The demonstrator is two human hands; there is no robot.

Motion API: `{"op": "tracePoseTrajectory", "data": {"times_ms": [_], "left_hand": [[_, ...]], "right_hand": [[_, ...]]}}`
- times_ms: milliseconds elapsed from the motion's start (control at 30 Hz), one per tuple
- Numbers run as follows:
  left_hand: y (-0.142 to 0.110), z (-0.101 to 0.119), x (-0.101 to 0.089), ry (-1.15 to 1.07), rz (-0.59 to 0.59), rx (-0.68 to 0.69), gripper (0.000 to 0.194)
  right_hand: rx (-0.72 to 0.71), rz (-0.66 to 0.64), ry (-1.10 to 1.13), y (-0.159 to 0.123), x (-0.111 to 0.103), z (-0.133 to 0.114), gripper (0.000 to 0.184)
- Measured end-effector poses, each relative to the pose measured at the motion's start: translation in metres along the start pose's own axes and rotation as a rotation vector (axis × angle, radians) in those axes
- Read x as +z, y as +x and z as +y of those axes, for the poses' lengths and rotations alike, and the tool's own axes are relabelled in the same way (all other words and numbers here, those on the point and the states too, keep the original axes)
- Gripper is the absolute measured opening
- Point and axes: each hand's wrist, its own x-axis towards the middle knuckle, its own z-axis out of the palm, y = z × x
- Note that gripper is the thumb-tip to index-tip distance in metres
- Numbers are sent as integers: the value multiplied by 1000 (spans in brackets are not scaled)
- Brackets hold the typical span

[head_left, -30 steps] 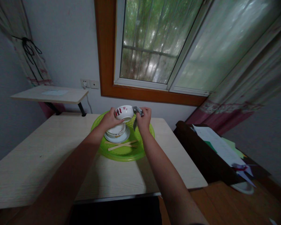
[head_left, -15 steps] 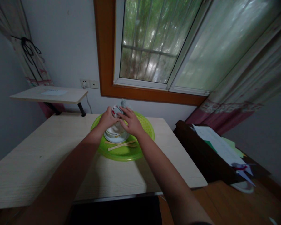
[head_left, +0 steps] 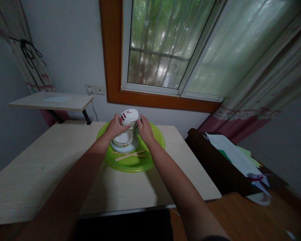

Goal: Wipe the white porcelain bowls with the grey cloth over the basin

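My left hand (head_left: 115,127) grips a white bowl with red marks (head_left: 128,116), tilted so its underside faces up, above a green plastic basin (head_left: 153,151) on the table. My right hand (head_left: 144,130) is closed on a grey cloth (head_left: 135,128) pressed against the bowl's right side. Below the raised bowl stands a stack of white bowls (head_left: 123,138) on a small plate. A pair of wooden chopsticks (head_left: 129,155) lies in the basin in front of the stack.
The light wooden table (head_left: 37,167) reaches to the left and front. A small side shelf (head_left: 52,101) stands at the back left by the wall sockets. To the right is a dark cabinet (head_left: 223,167) with papers on top. A window lies behind the basin.
My right hand with the cloth came from the right to the bowl, passed over its front, and now sits at its right side. The bowl has been turned more upside down.
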Motion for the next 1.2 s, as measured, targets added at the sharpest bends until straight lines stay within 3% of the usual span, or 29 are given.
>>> {"op": "tracePoseTrajectory", "data": {"times_ms": [400,533,667,900,1200], "left_hand": [[2,-7,2,-41,-21,-10,54],[3,-8,2,-38,-30,-15,49],[3,-6,1,-71,-2,-6,54],[4,-6,1,-99,61,-37,63],[5,-13,4,-277,-11,-21,60]], "right_hand": [[-412,-203,-215,-11,-6,-39,53],[-457,-257,-280,-13,-4,-43,51],[-403,-186,-229,-9,-2,-39,50],[-104,7,7,0,2,-4,59],[71,15,210,-1,8,9,80]]}}
